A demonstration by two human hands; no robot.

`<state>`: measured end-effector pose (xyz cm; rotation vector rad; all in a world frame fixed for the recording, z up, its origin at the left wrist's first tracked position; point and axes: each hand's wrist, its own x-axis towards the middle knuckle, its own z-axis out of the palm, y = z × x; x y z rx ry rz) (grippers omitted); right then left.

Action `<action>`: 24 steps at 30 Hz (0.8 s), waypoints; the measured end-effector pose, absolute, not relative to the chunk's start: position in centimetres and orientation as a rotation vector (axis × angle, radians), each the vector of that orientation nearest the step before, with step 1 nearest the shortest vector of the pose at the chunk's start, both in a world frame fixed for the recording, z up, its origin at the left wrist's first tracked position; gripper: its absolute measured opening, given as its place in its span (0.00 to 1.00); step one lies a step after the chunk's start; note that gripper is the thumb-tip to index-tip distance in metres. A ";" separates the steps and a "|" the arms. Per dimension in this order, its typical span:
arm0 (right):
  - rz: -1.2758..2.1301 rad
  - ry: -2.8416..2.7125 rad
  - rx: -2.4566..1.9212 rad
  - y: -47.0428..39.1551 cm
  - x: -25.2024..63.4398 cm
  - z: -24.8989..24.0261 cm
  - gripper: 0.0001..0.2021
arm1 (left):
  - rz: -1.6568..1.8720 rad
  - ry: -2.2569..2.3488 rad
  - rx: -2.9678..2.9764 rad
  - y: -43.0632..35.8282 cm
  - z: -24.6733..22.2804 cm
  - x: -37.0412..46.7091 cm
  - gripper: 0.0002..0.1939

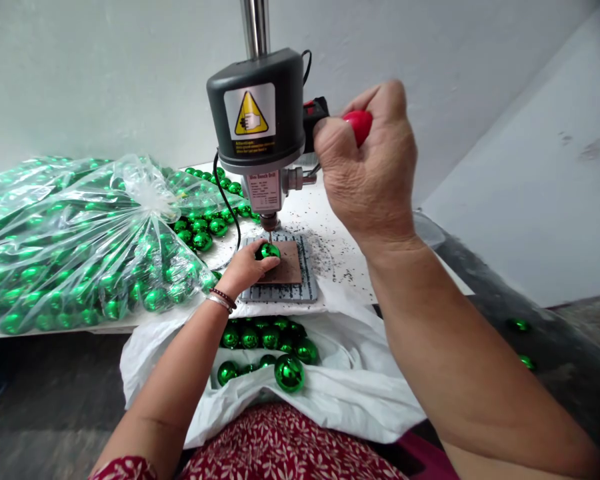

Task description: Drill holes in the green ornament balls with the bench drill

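Observation:
A dark grey bench drill [255,143] with a yellow warning label stands at the centre of the view. My right hand [370,160] is wrapped round its red-knobbed lever [359,127] on the right side. Under the drill bit [271,236], my left hand [250,267] grips a shiny green ball [270,251] between thumb and fingers. That ball rests on a brown square board [291,263], which lies on the grey drill base [307,292]. The bit's tip is at the top of the ball; whether it has entered cannot be made out.
A clear plastic bag [150,193] full of green balls covers the table's left side, with loose balls [201,240] beside it. Dark shavings dot the white tabletop [350,267]. A white sheet [350,387] on my lap holds several green balls [289,372].

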<state>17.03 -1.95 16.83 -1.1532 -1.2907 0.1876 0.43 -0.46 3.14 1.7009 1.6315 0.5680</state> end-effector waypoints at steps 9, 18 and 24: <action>0.152 -1.298 -1.107 -1.9 17.0 16.7 0.12 | 0.603 1.611 1.751 0.1 2.6 -0.3 0.33; 0.168 -1.289 -1.084 -1.8 17.0 16.9 0.12 | 0.676 1.498 1.693 0.3 2.1 -0.9 0.34; 0.179 -1.304 -1.078 -2.0 16.9 16.9 0.13 | 0.653 1.485 1.654 1.0 1.4 -1.3 0.32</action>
